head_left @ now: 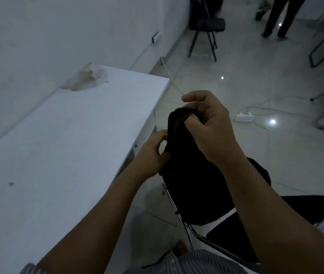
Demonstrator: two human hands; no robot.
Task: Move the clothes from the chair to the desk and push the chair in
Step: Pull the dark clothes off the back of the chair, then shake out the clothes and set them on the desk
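No readable labels or writing that I can see. Both hands are closed on the black garment (188,175): right hand (208,125) pinches its top edge, left hand (153,155) grips the left side lower down. I see the cloth lifted above the chair (315,206), lower part draping onto the seat. White tabletop (62,135) sits to the left, bare, right edge near the left hand. Tiled floor (246,86) beyond is open, with a power strip (244,117) and cables.

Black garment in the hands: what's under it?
Under the black garment, held by the left hand and right hand, sits the chair, its black seat partly showing. The cloth and right forearm cover the rest of the seat.
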